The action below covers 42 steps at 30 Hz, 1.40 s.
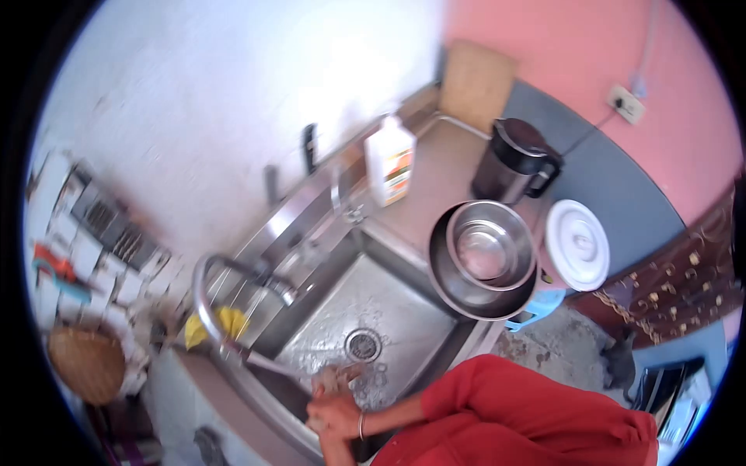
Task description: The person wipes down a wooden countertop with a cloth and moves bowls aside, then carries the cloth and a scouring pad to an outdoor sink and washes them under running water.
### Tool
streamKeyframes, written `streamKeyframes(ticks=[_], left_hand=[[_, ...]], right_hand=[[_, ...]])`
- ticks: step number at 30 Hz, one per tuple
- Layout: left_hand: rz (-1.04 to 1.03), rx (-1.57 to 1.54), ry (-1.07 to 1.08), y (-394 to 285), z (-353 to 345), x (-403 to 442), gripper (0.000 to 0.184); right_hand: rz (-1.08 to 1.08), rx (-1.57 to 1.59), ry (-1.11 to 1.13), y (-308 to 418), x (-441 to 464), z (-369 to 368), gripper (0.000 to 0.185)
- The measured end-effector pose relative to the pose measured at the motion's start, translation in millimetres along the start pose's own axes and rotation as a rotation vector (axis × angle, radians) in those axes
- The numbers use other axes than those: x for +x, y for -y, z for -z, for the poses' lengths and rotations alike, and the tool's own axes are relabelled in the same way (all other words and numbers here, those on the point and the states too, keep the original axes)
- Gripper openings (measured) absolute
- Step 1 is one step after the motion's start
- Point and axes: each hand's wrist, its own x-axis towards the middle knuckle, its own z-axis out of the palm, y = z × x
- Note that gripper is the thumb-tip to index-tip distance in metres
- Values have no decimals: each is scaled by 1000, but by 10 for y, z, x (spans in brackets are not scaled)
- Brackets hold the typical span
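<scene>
Over the near left part of the steel sink (404,287), my two hands are pressed together, blurred by motion. My right hand (339,413), with a thin bracelet at its wrist, is wrapped across my left hand (329,379). The fingers of the left are smeared, so their pose does not show. Water splashes around them, and drops lie on the sink floor near the drain (363,345). A curved chrome faucet (203,291) arches at the left; its spout points into the sink.
Right of the sink stand nested metal bowls (443,272), a lidded white bucket (577,245) and a dark electric jug (509,161). A white bottle (390,161) stands behind. A yellow cloth (225,325) lies by the faucet. A wicker basket (85,363) is far left.
</scene>
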Motion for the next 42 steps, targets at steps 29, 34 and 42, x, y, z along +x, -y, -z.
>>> streamKeyframes(ticks=[29,34,42], left_hand=[[147,281,-254,-407,-398,-205,49],[74,426,-241,-420,-704,-173,51],[-625,2526,-240,-549,-28,575,50]], right_hand=[[-468,206,-54,-376,130,446,33],[336,-125,-71,-226,92,450,33],[276,132,-64,-379,166,38,29]])
